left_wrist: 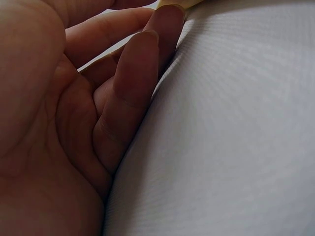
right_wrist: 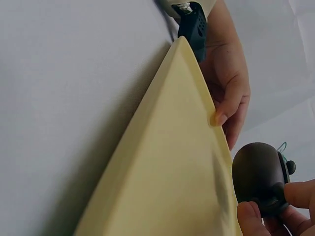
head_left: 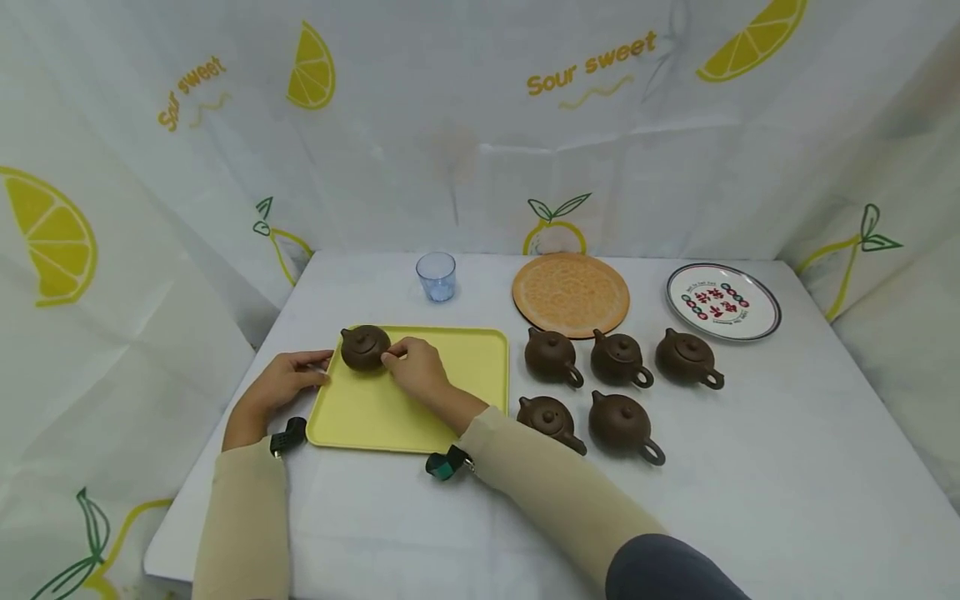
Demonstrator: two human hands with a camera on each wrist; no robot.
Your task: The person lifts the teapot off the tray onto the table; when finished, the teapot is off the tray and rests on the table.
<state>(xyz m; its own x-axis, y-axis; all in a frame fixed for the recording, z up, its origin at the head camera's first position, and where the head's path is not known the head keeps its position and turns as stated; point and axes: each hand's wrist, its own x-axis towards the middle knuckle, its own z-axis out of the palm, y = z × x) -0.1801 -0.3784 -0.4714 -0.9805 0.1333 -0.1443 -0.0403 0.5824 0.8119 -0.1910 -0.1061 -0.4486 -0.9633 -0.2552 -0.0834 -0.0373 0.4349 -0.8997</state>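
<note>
A small brown clay teapot [head_left: 364, 347] is at the far left corner of the yellow tray [head_left: 472, 367]. My right hand [head_left: 422, 372] pinches its handle between thumb and fingers, as the right wrist view shows up close. The teapot's lid knob [right_wrist: 291, 167] is in place on top. At the tray's left edge, my left hand [head_left: 279, 385] grips the rim, its thumb [right_wrist: 222, 114] over the edge. Curled fingers [left_wrist: 135, 69] of that hand lie low along the white cloth in the left wrist view.
Several similar brown teapots, one of them here [head_left: 617, 358], stand in two rows right of the tray. Behind are a blue glass [head_left: 437, 277], a round orange-brown mat [head_left: 572, 296] and a white printed plate [head_left: 723, 302]. My right forearm partly covers one front teapot [head_left: 547, 414].
</note>
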